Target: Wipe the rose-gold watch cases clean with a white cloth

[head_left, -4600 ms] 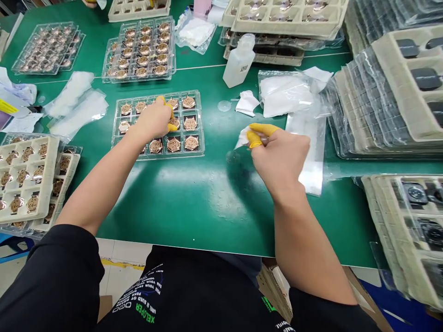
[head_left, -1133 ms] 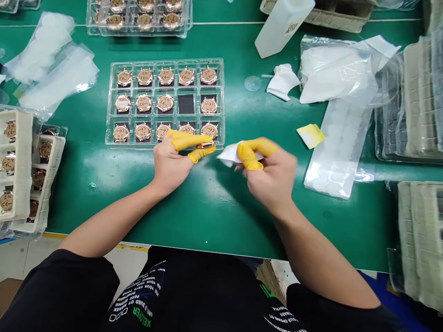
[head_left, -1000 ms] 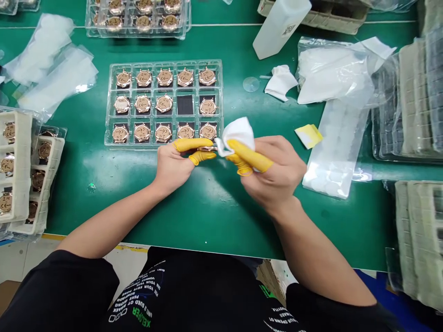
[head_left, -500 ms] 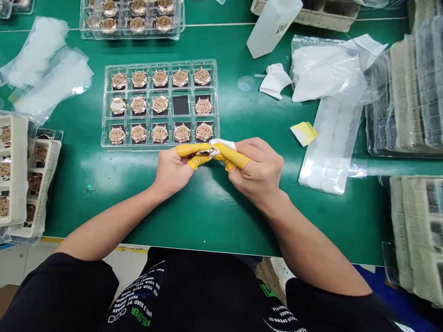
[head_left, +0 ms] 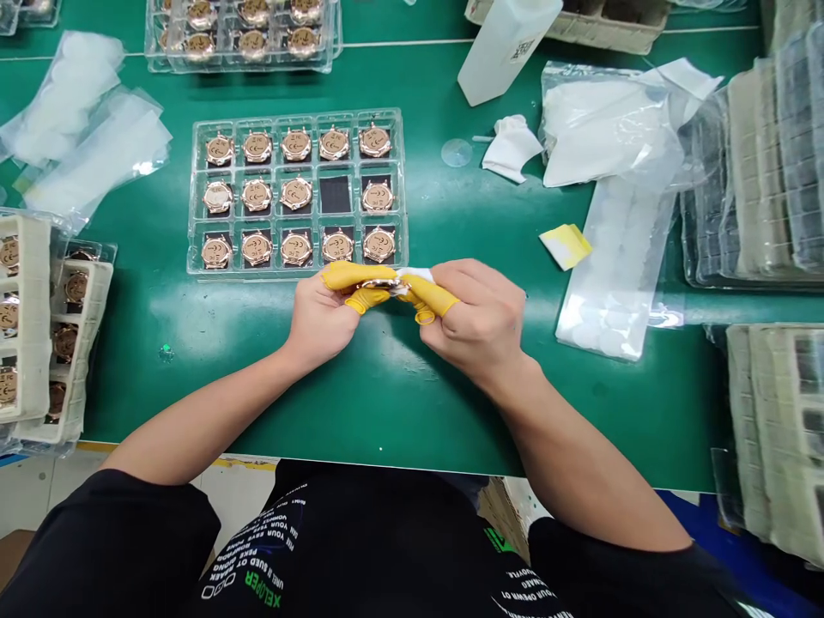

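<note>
My left hand [head_left: 322, 309], with yellow finger cots, pinches a rose-gold watch case [head_left: 379, 284] between thumb and forefinger just in front of a clear plastic tray [head_left: 297, 268]. The tray holds several rose-gold watch cases, with one dark cell [head_left: 336, 195] empty in its middle row. My right hand [head_left: 476, 313], also in yellow cots, presses a small white cloth [head_left: 415, 276] against the held case. Both hands meet over the green table [head_left: 257, 343].
A white bottle [head_left: 508, 47] stands at the back. White wipes and plastic bags [head_left: 611, 129] lie to the right, with a yellow slip [head_left: 565, 245]. Stacked trays sit at the right edge [head_left: 772, 412], left edge [head_left: 32, 326] and back [head_left: 241, 34].
My left hand took a watch case from the tray and brought it toward me. My right hand closed in with the cloth, which now lies folded against the case.
</note>
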Demonstrator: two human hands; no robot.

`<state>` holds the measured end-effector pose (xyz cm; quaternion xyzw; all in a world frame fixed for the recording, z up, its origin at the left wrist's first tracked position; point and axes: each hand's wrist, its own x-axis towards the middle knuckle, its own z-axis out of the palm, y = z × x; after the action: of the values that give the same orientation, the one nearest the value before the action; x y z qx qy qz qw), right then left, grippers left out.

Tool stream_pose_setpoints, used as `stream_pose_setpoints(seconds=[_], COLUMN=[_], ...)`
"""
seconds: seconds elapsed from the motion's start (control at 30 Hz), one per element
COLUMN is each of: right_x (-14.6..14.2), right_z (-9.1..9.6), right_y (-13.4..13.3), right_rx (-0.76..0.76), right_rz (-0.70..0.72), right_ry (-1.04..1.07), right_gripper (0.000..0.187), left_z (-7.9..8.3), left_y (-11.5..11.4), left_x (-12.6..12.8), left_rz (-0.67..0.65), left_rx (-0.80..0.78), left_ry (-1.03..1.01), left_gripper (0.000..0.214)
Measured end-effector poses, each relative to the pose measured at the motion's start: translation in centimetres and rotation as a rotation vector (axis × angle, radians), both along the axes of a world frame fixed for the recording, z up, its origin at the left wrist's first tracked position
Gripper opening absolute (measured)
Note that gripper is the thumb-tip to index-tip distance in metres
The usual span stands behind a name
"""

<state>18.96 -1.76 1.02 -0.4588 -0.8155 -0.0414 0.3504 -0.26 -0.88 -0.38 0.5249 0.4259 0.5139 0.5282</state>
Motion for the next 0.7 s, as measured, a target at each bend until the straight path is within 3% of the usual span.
stream_pose_setpoints(seconds=[0.17, 0.3, 0.43, 0.53, 0.7], right_x=[-0.1, -0.9, -1.5, -2.0, -3.3], right_z=[0.0, 0.0, -0.3, -0.7, -1.5], right_y=[0.0, -0.2, -0.3, -0.6, -0.7], right_rx=[-0.226, -0.138, 0.003, 0.126, 0.051], right_rz=[0.057, -0.034, -0.076, -0.142, -0.252], right_ry=[0.235, 0.344, 0.226, 0.044, -0.039], right_gripper=[0.02, 0.02, 0.028, 0.022, 0.011], left_z=[0.0, -0.2, 0.2, 0.4, 0.5], left_y=[0.4, 0.4, -0.1, -0.8, -1.8], left_x=[0.1, 0.2, 0.5, 0.8, 1.4], left_rz=[0.045, 0.008, -0.052, -0.021, 0.019], left_rx=[-0.136, -0.161, -0.171, -0.195, -0.246], left_ry=[-0.05, -0.054, -0.1, -0.139, -0.182], left_gripper=[0.035, 0.042, 0.043, 0.039, 0.039])
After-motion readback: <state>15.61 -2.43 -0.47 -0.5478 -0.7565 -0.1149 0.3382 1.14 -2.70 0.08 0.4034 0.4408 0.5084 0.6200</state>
